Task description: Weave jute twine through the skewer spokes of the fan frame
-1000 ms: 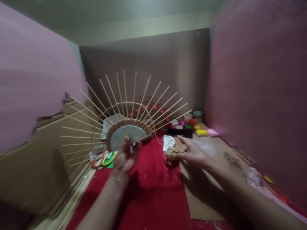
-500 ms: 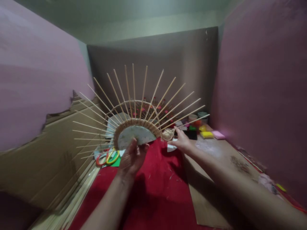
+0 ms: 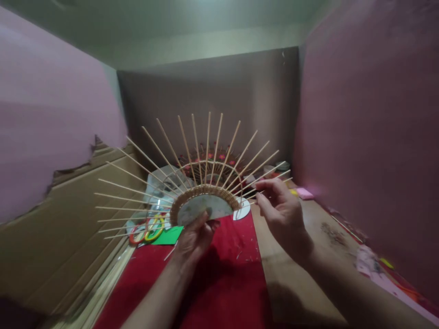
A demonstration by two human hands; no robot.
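Observation:
My left hand [image 3: 197,237] grips the lower edge of a half-round woven fan-like piece, its thumb on the pale panel [image 3: 195,208]. A tan wicker band [image 3: 183,196] borders this panel, and several thin wooden sticks [image 3: 209,137] radiate from it. A thin loop of weaving reed [image 3: 241,180] arches across the sticks. At the right end, thumb and fingers of my right hand [image 3: 279,210] pinch around a thin stick; its tip is partly hidden. Beside the band's right end is a white leaf-shaped piece [image 3: 244,210].
Red cloth [image 3: 233,278] covers the table in front of me. Scissors with red and yellow handles [image 3: 154,230] and a green sheet [image 3: 168,236] lie left. Torn cardboard [image 3: 68,228] stands along the left wall. Behind is a flower-decorated woven piece [image 3: 212,157]. A pink packet [image 3: 304,193] lies right.
The woven piece has shifted slightly right and lower in view. My right hand has moved right and turned, its fingers now pinched at the right-end sticks. More of the green sheet shows.

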